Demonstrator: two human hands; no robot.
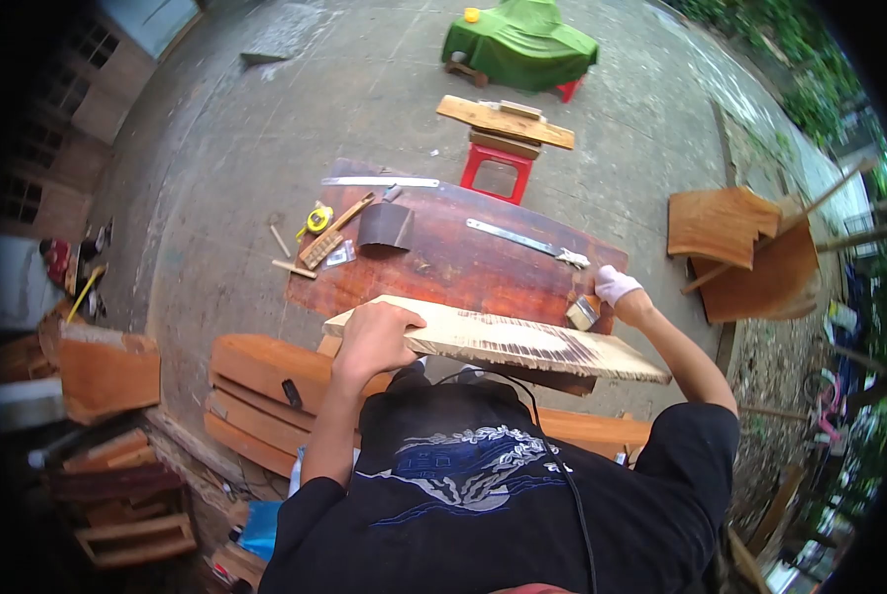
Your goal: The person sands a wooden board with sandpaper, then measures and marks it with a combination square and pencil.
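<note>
We can read no words, brands, numbers or signs anywhere in this open-air work yard. From our vantage, any graduations on the steel ruler [511, 236] at right and the metal rule [380, 182] at left are too fine to make out. Nor can we decipher lettering on the yellow tape measure [318, 219], the small packet [340, 253] or the pale plank [503, 340].

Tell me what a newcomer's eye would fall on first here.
Probably the pale, dark-streaked board, gripped by the left hand at the near side of the reddish table. Next, likely the bright green cloth draped at the top of the view, and the red stool just beyond the table, with planks on it.
</note>
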